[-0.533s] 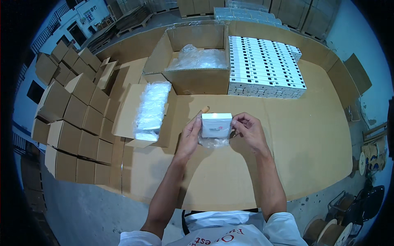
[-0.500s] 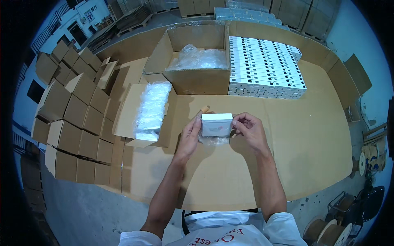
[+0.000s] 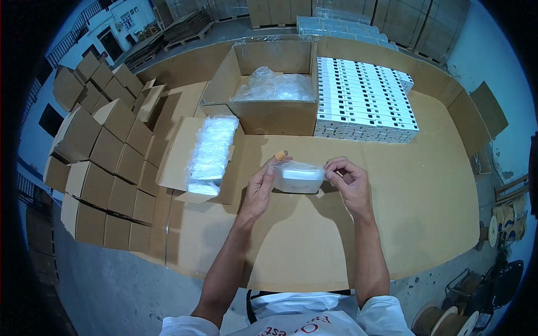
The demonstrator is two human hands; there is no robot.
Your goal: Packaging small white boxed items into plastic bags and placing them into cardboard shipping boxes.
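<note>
Bagged white box (image 3: 298, 178), held above cardboard table (image 3: 426, 213): left hand (image 3: 262, 187) grips its left end, right hand (image 3: 348, 180) pinches bag's right edge.

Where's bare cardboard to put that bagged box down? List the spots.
Free: the wide stretch right of the right hand, below the white box stack; also the strip nearer the body. Crowded: left of the left hand, where the open carton and folded brown boxes sit.
</note>
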